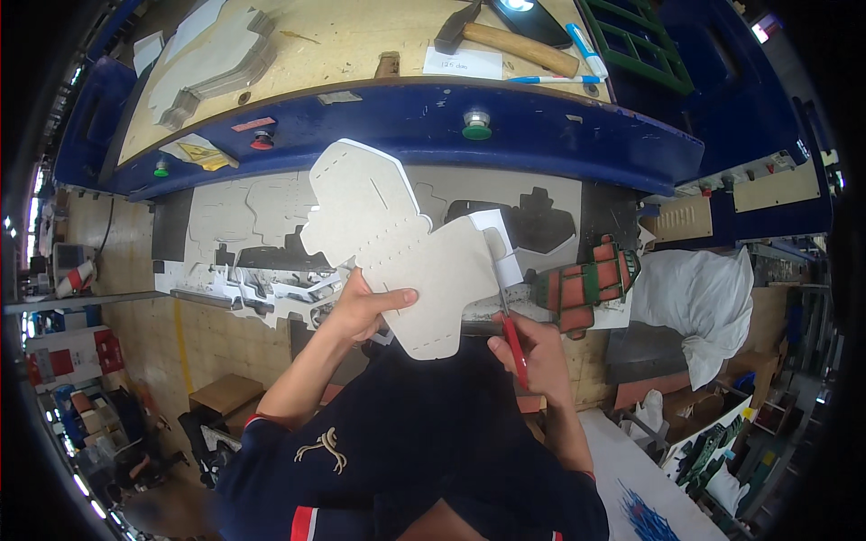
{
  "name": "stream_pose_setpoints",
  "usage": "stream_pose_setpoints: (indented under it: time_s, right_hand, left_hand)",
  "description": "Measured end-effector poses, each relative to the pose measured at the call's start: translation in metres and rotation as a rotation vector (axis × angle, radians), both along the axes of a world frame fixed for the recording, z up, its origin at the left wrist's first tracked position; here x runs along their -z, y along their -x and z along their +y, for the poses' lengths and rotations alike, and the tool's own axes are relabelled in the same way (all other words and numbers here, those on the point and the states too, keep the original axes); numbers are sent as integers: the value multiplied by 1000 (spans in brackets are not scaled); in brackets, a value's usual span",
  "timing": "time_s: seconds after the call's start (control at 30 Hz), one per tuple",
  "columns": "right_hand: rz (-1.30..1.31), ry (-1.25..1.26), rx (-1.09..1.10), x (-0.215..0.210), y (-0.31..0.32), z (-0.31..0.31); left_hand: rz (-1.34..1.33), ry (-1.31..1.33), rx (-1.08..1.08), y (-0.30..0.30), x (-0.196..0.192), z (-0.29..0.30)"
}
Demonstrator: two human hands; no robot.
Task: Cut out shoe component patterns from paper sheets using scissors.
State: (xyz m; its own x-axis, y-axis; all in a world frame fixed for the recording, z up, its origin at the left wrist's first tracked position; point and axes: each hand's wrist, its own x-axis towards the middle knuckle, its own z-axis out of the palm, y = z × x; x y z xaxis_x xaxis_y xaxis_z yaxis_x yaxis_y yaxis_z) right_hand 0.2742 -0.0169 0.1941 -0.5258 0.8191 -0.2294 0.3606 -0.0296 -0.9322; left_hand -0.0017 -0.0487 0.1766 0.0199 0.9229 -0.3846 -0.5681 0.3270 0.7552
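Cardboard cut-out (pixel 397 243), grey, flat, irregular in outline with dashed score lines, held up in front of the person over the near edge of the blue machine bench (pixel 541 135)

Left hand (pixel 365 307): closed on the cut-out's lower left edge, thumb lying across its face, fingers behind it

Right hand (pixel 537 356): wrapped round a red-handled knife (pixel 514 347), blade pointing up to the cut-out's right edge, beside a small white paper tab (pixel 501 243) that stands at that edge

Sheet bed (pixel 244 225), behind the cut-out: pale board with die-cut outlines and dark openings where pieces are gone; loose offcuts (pixel 271 288) along its near left side

Red and green striped block (pixel 586 284), right of the cut-out, on the bed's near right corner

White sack (pixel 704 307), further right, slumped beside the bench

Bench front: green round button (pixel 476 126) at centre, red button (pixel 262 140) to the left, smaller green button (pixel 161 168) far left

Bench top, far side: hammer (pixel 510 41) with wooden handle, white paper slip (pixel 462 63) near it, blue-and-white pen (pixel 555 79), stack of grey cut-outs (pixel 216 68) at the left

Floor, near left: brown cardboard box (pixel 225 392)
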Motion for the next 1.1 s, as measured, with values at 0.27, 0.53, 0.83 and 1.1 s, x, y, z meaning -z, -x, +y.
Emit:
stream_pose_setpoints:
  time_s: [0.27,0.53,0.83,1.1]
  right_hand:
    - [29,138,-182,-12,1,12]
    - [205,211,-21,8,9,-1]
    - [302,285,-17,-3,23,-1]
    - [481,318,30,13,32,-7]
  left_hand:
    - [134,-1,89,3,-7,-2]
    - [-5,17,39,-1,-3,-5]
    - [-129,0,5,-6,5,-7]
    - [-220,-21,-13,-16,7,-11]
